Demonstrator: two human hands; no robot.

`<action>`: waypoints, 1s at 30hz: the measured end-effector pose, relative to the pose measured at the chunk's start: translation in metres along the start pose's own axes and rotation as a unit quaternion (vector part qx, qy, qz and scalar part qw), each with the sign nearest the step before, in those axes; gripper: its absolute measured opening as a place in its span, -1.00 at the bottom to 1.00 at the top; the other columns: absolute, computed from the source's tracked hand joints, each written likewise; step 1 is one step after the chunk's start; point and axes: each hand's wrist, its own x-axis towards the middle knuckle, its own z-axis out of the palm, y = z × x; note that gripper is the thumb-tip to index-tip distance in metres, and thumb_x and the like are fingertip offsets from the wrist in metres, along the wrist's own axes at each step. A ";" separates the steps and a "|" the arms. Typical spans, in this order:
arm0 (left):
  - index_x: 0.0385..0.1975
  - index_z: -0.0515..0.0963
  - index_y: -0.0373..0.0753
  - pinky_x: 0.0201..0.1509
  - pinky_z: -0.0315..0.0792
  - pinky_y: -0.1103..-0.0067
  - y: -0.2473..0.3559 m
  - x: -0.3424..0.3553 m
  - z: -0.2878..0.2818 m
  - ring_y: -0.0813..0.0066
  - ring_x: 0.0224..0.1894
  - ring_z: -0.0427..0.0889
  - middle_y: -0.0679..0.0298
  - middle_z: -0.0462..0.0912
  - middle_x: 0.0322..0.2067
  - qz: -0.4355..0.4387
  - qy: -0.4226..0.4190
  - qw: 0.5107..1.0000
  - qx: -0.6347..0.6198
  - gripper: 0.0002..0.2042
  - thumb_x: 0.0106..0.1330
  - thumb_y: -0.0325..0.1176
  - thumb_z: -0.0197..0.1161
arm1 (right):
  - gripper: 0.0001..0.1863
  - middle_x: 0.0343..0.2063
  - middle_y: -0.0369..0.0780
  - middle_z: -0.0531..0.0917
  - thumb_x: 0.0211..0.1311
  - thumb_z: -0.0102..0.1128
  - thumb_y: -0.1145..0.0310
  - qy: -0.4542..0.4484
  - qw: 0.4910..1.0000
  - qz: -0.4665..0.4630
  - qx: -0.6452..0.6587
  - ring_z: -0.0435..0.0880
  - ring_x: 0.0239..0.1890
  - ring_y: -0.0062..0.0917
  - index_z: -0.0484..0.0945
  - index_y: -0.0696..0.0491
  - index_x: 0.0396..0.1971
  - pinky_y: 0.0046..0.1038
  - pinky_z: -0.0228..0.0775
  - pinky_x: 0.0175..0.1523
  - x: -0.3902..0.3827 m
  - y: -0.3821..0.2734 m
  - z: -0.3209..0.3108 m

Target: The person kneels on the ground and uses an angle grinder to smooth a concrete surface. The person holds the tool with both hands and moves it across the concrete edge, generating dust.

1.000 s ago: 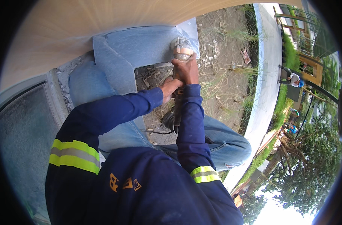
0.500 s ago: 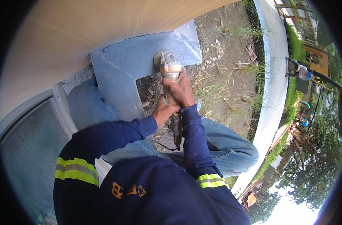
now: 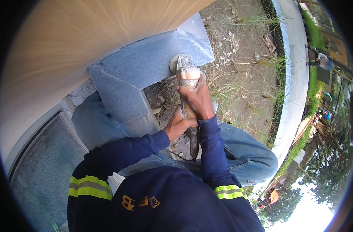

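Observation:
A dusty angle grinder (image 3: 189,83) is held in both my hands, its head pointing away from me. My right hand (image 3: 201,99) wraps round the body just behind the head. Nearer to me, my left hand (image 3: 179,124) grips the rear part of the body. The pale round disc (image 3: 173,64) at the grinder's head meets the blue-grey stone slab (image 3: 145,58), close to the slab's inner edge. A dark cord runs from the tool's rear end beside my leg.
A wood-grained wall panel (image 3: 107,31) rises along the slab's far-left side. Dirt with grass (image 3: 242,85) and pale chips lies to the right, bounded by a white curb (image 3: 296,77). A framed glass pane (image 3: 45,170) is at lower left. A person (image 3: 321,60) stands far right.
The view has shifted slightly, so my arms and the grinder appear further right and lower. Against the slab, the disc stays near the same spot. Both hands keep their hold.

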 end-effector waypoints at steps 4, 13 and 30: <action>0.33 0.22 -0.35 0.23 0.44 0.45 0.006 -0.024 0.010 0.40 0.13 0.55 0.17 0.55 0.07 0.068 0.039 0.997 -0.003 -0.35 0.19 -0.57 0.29 | -0.05 -0.12 0.11 0.70 -0.02 0.46 0.13 -0.011 0.998 -0.034 -0.051 0.75 -0.09 -0.07 0.21 0.19 0.35 -0.23 0.55 0.03 -0.009 0.005 0.011; 0.13 0.32 -0.39 0.14 0.47 0.48 0.022 0.018 0.002 0.41 0.02 0.58 0.16 0.59 -0.05 0.035 0.039 0.999 -0.008 -0.43 0.13 -0.46 0.44 | -0.03 -0.17 0.16 0.71 -0.02 0.47 0.10 0.030 0.999 0.012 -0.038 0.76 -0.15 -0.01 0.19 0.21 0.34 -0.18 0.56 -0.04 0.029 -0.009 -0.002; 0.28 0.30 -0.38 0.11 0.48 0.48 0.023 0.008 0.000 0.45 0.03 0.59 0.20 0.59 -0.01 0.021 0.020 0.999 -0.031 -0.38 0.16 -0.58 0.30 | -0.17 -0.14 -0.01 0.70 -0.01 0.51 0.18 0.030 0.999 0.021 -0.040 0.74 -0.20 -0.37 0.32 0.23 0.22 -0.34 0.59 -0.10 0.018 -0.022 0.005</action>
